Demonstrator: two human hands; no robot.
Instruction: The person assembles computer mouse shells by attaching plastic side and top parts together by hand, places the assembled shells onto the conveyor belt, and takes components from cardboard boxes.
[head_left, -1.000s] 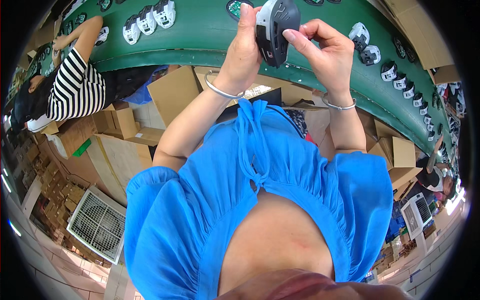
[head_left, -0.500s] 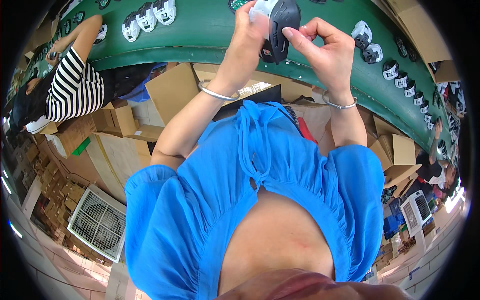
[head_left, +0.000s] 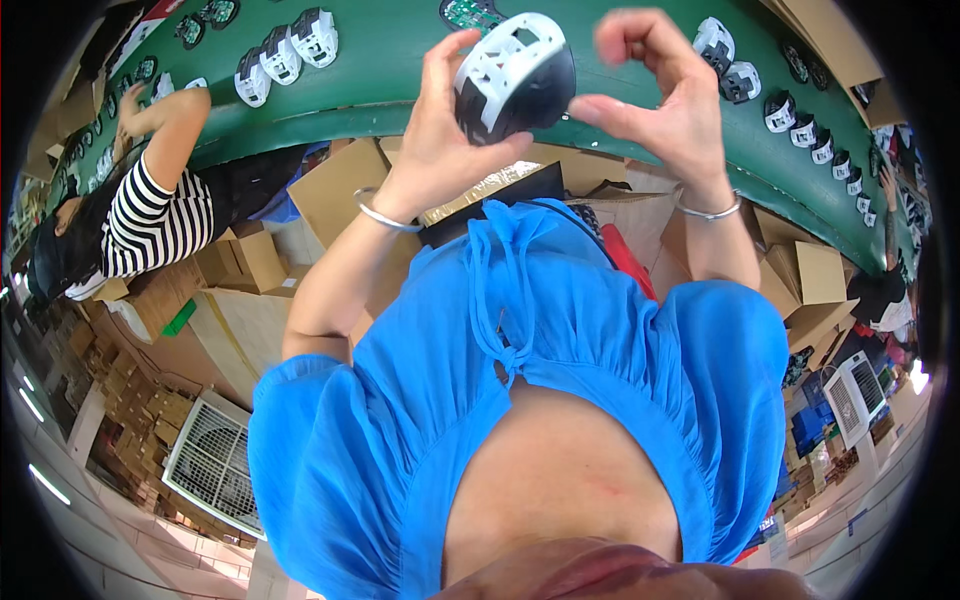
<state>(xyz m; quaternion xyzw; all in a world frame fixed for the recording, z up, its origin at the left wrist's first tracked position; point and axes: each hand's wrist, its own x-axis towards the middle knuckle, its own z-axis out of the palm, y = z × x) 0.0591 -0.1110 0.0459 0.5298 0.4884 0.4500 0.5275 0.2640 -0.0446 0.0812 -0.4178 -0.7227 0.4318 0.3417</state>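
My left hand (head_left: 437,145) grips a curved plastic housing (head_left: 515,65), its white cut-out face turned up and its black shell on the lower right. The fingers lie along its left side and the thumb along its lower edge. To the right, my right hand (head_left: 678,112) is open, thumb and blurred fingers spread apart. Its thumb tip is close beside the black shell; whether they touch I cannot tell. Just beyond the housing, a green circuit board (head_left: 470,13) lies on the green work surface (head_left: 385,75).
Several white-and-black housings (head_left: 282,58) stand at the far left, and more (head_left: 742,82) line the right side. A co-worker in a striped top (head_left: 160,220) sits at the left. Open cardboard boxes (head_left: 345,190) stand below the surface's near edge.
The housing has turned from its black side to its white face and moved slightly down and left with my left hand. My right hand has come off it, fingers opening.
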